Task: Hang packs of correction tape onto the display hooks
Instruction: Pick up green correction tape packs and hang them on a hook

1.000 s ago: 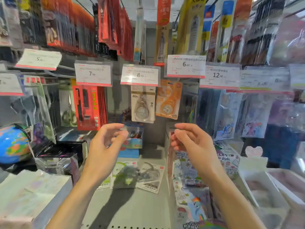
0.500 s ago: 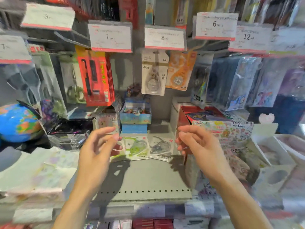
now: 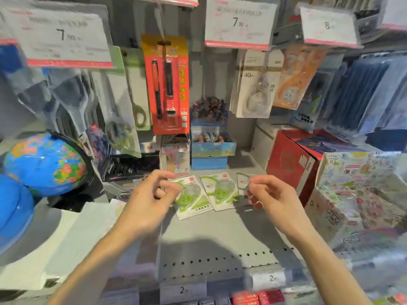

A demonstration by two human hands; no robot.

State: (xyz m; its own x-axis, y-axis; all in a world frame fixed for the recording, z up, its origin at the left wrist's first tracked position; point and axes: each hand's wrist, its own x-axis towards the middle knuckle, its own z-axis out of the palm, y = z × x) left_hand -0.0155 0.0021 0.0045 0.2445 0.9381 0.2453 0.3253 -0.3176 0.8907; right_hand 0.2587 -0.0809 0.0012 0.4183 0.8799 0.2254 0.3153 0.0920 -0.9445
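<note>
Three correction tape packs lie side by side on the grey shelf (image 3: 220, 234): two green ones (image 3: 191, 198) (image 3: 222, 192) and a grey one (image 3: 242, 186). My left hand (image 3: 149, 201) hovers at the left green pack's edge with its fingers curled apart and nothing in them. My right hand (image 3: 273, 199) has its thumb and forefinger at the grey pack's right edge and covers part of it; whether it grips is unclear. More correction tape hangs above on hooks: white packs (image 3: 255, 89) and orange ones (image 3: 295, 78).
Price tags (image 3: 239, 23) jut out overhead in front of the hooks. A red pen pack (image 3: 167, 84) and scissors (image 3: 136, 102) hang at left. Globes (image 3: 44, 164) stand far left, small blue boxes (image 3: 209, 150) behind the packs, and a red box (image 3: 293, 161) and sticker boxes (image 3: 352, 190) at right.
The view has tilted down and closed in on the shelf. Both hands have dropped from in front of the hanging packs to the packs lying on the shelf.
</note>
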